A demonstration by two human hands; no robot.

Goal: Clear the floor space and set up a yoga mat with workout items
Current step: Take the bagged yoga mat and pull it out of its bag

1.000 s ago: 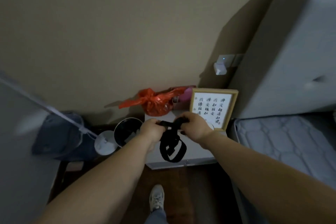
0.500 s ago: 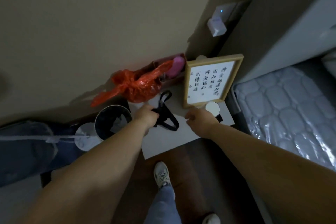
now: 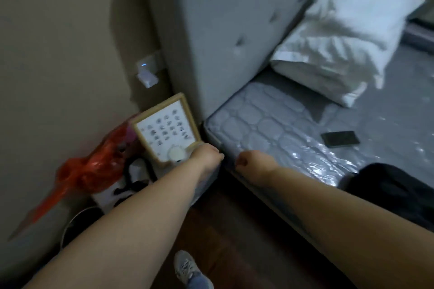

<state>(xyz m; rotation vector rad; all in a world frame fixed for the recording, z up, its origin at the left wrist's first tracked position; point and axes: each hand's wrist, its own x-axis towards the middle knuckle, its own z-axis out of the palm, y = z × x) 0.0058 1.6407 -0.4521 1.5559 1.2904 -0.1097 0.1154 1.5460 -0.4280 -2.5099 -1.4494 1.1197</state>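
Both hands are hanging in front of the person with nothing in them. The left hand [image 3: 206,156] is sitting over the near corner of the small white bench [image 3: 104,196] by the wall, fingers curled loosely inward; whether they are touching the bench edge cannot be told through the blur. The right hand [image 3: 251,163] is hovering at the corner of the mattress [image 3: 270,129], fingers folded into the palm and gripping nothing.

The black strap [image 3: 132,179] is lying on the bench top beside the red plastic bag [image 3: 94,171] and below the framed picture [image 3: 166,130], apart from both hands. No yoga mat is showing anywhere in view.

By the look of it, this is the clearing stage: 1 loose item is parked on the bench and the hands are free for the next thing. The wooden floor [image 3: 230,230] between bench and bed is narrow, with 1 shoe [image 3: 185,267] planted on it. The next move probably calls for turning away from this corner to find the mat, or picking up more clutter; the phone [image 3: 340,138] and dark bundle [image 3: 394,190] on the bed are not in the way.
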